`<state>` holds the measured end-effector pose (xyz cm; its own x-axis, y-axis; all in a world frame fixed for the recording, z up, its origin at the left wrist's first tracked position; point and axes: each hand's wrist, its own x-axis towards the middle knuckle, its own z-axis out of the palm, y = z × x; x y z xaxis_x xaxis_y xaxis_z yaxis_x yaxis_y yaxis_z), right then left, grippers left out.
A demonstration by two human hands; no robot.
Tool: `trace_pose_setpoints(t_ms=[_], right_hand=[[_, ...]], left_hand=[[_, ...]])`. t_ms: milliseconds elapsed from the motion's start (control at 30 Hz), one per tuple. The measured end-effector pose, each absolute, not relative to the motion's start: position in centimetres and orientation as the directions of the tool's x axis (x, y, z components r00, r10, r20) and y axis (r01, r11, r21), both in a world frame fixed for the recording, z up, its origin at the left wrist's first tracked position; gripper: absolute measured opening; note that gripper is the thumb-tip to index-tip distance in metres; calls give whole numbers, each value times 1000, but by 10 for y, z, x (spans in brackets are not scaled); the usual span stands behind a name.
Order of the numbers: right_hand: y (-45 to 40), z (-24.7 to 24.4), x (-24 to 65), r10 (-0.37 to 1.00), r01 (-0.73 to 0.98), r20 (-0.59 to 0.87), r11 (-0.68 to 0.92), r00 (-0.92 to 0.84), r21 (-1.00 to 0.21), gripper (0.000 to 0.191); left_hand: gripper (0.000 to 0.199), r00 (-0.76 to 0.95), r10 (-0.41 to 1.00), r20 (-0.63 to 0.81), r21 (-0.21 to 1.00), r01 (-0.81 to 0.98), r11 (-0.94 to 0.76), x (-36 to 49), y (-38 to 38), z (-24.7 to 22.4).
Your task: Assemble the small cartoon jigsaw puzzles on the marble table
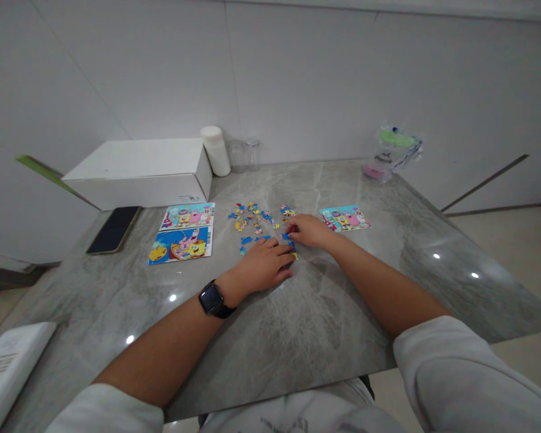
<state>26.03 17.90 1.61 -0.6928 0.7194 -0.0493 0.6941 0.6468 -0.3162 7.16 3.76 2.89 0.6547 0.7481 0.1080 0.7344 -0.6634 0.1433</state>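
Observation:
My left hand (265,264), with a black watch (211,299) on its wrist, lies over a partly joined jigsaw puzzle (247,242). Its fingers are stretched out, resting on the blue pieces and hiding much of them. At the puzzle's upper right corner, my right hand (310,231) has thumb and forefinger pinched on a small jigsaw piece, mostly hidden by the fingers. Loose jigsaw pieces (251,207) in blue, yellow and pink lie scattered just beyond both hands. A completed cartoon puzzle or picture card (346,218) sits right of my right hand.
Two cartoon picture cards (181,244) lie at left beside a dark phone (114,230). Behind them stand a white box (137,171), a white bottle (216,151) and two clear glasses (252,155). A plastic bag (393,155) is at back right, a white packet (15,367) at front left.

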Motion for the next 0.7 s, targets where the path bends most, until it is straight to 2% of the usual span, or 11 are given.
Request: trace_pose_setpoints(t_ms=[400, 700], right_hand=[[181, 12, 258, 743, 703, -106, 564, -661, -433, 7], [200, 0, 267, 707, 576, -155, 406, -690, -709, 4]], left_hand=[[35, 656, 746, 117, 150, 730, -666, 71, 36, 29], [35, 660, 741, 122, 130, 729, -672, 71, 36, 27]])
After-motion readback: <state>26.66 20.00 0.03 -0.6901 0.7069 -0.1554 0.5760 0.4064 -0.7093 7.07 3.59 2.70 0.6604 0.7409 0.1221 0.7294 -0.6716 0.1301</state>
